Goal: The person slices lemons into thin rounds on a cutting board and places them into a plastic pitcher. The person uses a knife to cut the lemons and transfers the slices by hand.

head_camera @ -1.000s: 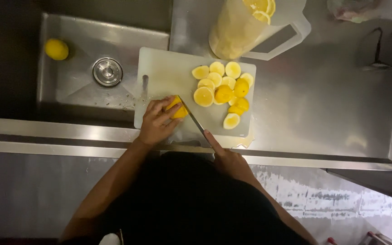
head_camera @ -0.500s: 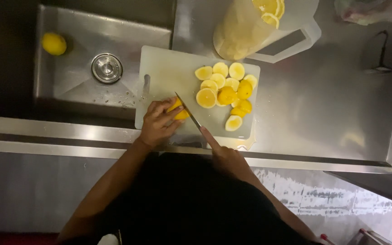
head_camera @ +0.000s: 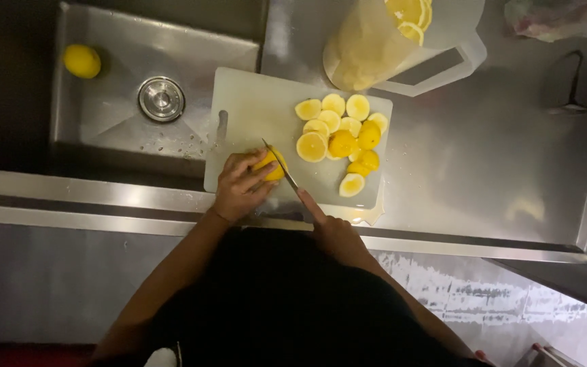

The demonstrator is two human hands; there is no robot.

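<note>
My left hand (head_camera: pixel 239 185) grips a partly cut lemon (head_camera: pixel 270 164) on the white cutting board (head_camera: pixel 253 109). My right hand (head_camera: pixel 331 231) holds a knife (head_camera: pixel 281 168), index finger stretched along its spine, the blade resting against the lemon's right side. Several lemon slices (head_camera: pixel 338 136) lie in a pile on the right half of the board.
A clear plastic pitcher (head_camera: pixel 388 41) with lemon slices and liquid stands behind the board on the steel counter (head_camera: pixel 497 170). A whole lemon (head_camera: pixel 81 61) lies in the sink (head_camera: pixel 123 129) at left, near the drain (head_camera: pixel 161 99). A crumpled plastic bag (head_camera: pixel 552 17) sits at top right.
The knife blade has shifted slightly up and left over the lemon, and my left hand has stayed on the fruit. The view drifted a little.
</note>
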